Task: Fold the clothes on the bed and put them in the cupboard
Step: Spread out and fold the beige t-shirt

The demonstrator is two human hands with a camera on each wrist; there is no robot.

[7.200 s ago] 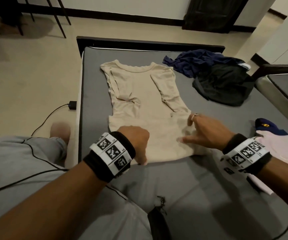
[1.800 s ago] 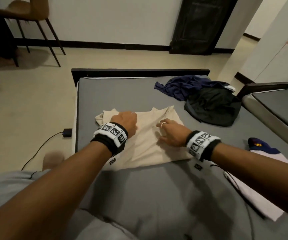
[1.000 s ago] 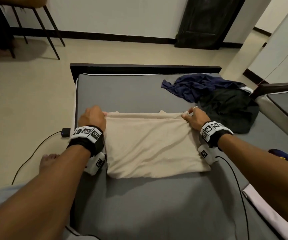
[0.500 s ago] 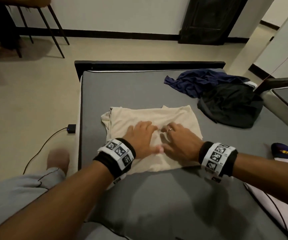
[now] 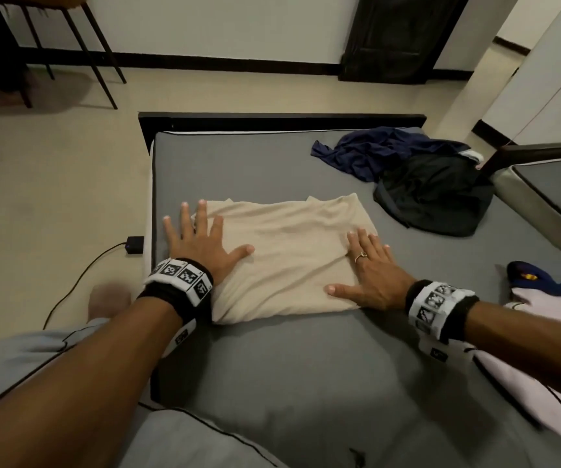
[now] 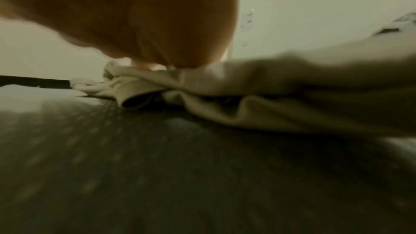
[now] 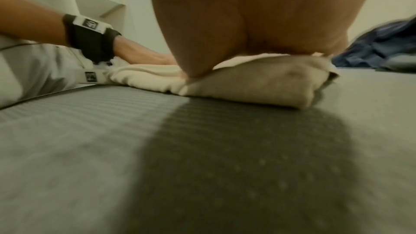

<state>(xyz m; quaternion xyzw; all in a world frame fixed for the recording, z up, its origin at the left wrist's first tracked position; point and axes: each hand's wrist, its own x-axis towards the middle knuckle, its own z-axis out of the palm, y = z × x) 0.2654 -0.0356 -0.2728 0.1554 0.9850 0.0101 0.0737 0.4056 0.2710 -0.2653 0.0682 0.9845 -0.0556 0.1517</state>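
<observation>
The underside of the left hand [image 6: 139, 15] fills the upper left, blurred and close, its heel pressing down on the folded beige garment [image 6: 258, 95]. The cloth lies in soft layers on the grey bed [image 6: 180, 175], one rolled fold open toward the camera. Beyond it a dark bed frame edge [image 6: 33, 83] crosses at left, with a pale wall [image 6: 315, 6] behind bearing a small white wall plate [image 6: 247, 20].
</observation>
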